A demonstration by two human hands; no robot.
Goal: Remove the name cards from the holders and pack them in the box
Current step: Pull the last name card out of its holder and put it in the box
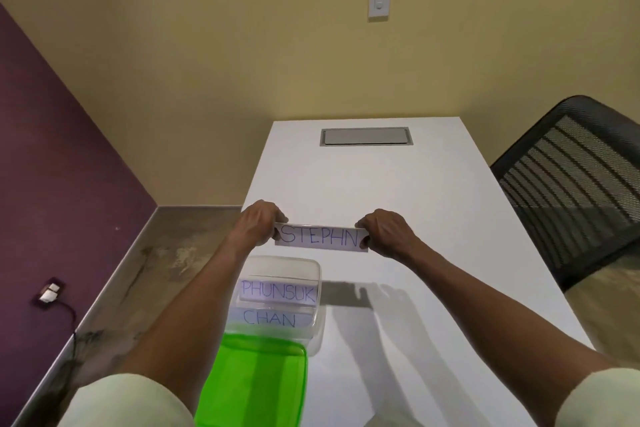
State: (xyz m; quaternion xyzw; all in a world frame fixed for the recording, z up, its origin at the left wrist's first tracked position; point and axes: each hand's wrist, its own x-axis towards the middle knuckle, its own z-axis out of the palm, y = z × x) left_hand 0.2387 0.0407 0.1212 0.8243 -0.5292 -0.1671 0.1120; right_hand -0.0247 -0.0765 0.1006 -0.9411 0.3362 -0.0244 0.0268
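Observation:
A white name card reading STEPHN (321, 237) is held up in the air above the table. My left hand (258, 224) pinches its left end and my right hand (387, 229) pinches its right end. Whether a clear holder surrounds the card I cannot tell. Below it, near the table's left edge, stands a clear plastic box (313, 274). Inside the box lie two cards, one reading PHUNSUK (279, 291) and one reading CHAN (272, 318).
A green lid (256, 388) lies at the near side of the box. The white table (398, 191) has a grey cable hatch (366, 136) at its far end. A black mesh chair (575, 184) stands to the right. Floor and purple wall lie to the left.

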